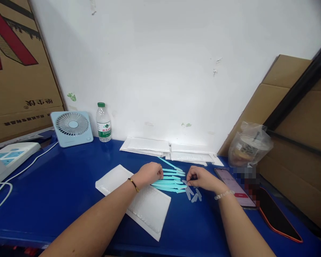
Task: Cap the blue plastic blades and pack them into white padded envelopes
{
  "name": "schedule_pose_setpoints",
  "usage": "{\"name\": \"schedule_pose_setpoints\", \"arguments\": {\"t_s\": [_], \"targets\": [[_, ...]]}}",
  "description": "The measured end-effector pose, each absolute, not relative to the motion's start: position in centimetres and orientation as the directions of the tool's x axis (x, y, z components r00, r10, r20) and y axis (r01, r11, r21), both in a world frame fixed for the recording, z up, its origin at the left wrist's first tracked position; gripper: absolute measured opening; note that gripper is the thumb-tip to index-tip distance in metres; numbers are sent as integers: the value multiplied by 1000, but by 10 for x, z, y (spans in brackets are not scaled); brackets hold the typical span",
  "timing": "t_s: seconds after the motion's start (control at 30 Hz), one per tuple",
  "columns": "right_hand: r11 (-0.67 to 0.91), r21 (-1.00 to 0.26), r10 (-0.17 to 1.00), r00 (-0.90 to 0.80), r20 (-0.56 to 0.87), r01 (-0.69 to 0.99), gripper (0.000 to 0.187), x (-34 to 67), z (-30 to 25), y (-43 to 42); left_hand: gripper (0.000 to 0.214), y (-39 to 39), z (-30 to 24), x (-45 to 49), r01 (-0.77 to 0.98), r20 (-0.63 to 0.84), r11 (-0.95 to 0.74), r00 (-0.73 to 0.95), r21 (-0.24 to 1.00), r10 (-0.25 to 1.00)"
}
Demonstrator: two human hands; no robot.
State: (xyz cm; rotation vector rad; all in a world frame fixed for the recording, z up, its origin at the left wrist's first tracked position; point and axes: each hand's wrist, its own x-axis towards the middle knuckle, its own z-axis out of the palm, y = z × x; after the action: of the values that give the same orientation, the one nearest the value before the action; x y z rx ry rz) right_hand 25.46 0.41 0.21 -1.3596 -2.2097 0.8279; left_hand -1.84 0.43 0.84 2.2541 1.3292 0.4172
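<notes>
Apparently a sorting step is underway: a smooth blue table (69, 182) is bearing a puffy white bubble mailer (151, 210). The left hand (149, 175) is curling at the handle ends of slim turquoise plastic tools (173, 182), fanning out between both hands. The right hand (202, 177) is bending beside translucent slivers (194, 198); whether either is gripping anything, I cannot tell. Such thin pieces are probably calling for fine pinching.

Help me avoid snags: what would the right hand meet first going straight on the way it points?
The right hand would likely meet the slim turquoise plastic sticks first; its height is unclear, so it might pass over them.
</notes>
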Motion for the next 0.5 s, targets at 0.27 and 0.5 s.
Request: {"name": "schedule_pose_setpoints", "arguments": {"t_s": [0.27,0.5], "targets": [[276,-770,918,-395,33,576,20,247,5,5,14,10,7,-23,690,43,-400,473,603,880],[294,-787,904,-426,43,543,20,237,6,2,13,11,4,-19,680,90,-447,492,582,866]]}}
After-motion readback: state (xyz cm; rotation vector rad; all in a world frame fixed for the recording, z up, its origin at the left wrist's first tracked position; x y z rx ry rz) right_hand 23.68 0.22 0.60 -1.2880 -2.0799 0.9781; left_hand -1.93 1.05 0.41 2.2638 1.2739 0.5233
